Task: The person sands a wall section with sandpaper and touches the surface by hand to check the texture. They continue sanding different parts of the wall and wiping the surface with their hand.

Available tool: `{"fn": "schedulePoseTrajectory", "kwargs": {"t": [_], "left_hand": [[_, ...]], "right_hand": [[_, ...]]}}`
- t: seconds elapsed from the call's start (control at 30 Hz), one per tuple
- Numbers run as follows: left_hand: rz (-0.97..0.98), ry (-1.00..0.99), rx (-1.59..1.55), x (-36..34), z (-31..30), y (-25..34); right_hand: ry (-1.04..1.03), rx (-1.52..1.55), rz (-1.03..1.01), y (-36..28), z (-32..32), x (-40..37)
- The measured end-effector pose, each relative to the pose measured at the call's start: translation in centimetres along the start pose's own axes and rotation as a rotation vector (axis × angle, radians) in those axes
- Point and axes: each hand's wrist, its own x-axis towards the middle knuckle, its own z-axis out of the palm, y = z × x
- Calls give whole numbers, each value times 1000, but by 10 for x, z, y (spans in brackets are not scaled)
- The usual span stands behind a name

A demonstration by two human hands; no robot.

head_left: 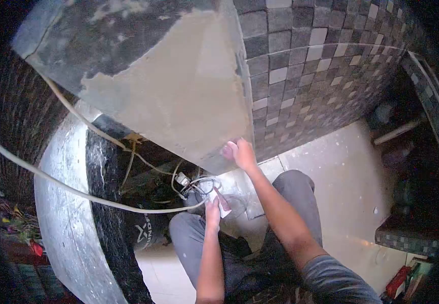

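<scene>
the left hand is low between the knees, its fingers closed on a flat piece, white with a reddish-brown strip; what it is exactly is too small to tell. the right hand is farther off and to the right, at the near right end of a pale plaster patch. its fingers are curled toward the surface, but i cannot tell whether they grip anything. the patch covers much of a panel whose far left part is dark grey and blotchy. on the right the panel meets a wall of small tiles in greys, with some paler ones.

just beyond the left hand, thin wires lie in loops, with a white plug at their left. a thick pale cable runs in from the left to near the left hand. grey trousers cover the bent knees, and shiny light floor tiles spread to the right.
</scene>
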Motion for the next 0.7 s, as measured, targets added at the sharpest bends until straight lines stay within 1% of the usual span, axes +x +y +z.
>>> {"fn": "schedulePoseTrajectory", "kwargs": {"t": [0.03, 0.07, 0.1, 0.17, 0.23, 0.3, 0.33, 0.4, 0.43, 0.5, 0.57, 0.6, 0.7], "left_hand": [[-37, 5, -5, 4, 0, -9], [-95, -48, -19, 0, 1, 0], [-102, -56, -10, -5, 3, 1], [-87, -74, 5, -3, 5, 6], [-53, -31, -31, 0, 5, -4], [-11, 28, -37, 12, 3, -25], [-55, 4, -52, 5, 5, -11], [-38, -64, -13, -6, 11, 10], [-20, -99, 4, -8, 10, 11], [-28, -72, 16, -8, 13, 17], [-65, -49, 2, -5, 11, 7], [-62, -82, -17, -3, 8, 3], [-75, -76, 7, -4, 7, 3]], "right_hand": [[-14, -57, 4, -11, -2, -1], [-29, -117, 12, -17, -4, 1], [-46, -177, 17, -22, -7, 1], [12, 101, 108, 13, 4, -3], [16, 175, 138, 18, 6, -1], [-12, 31, 122, -2, 1, 1], [-22, -47, 108, -11, 0, 2], [-44, -239, 68, -19, 1, 2], [-46, -172, 57, -11, 2, -4], [-34, -37, -8, -8, -4, 0], [17, 12, 41, 38, 10, 6], [43, 40, 66, 54, 13, 6], [12, -32, 232, 49, 4, 7]]}}
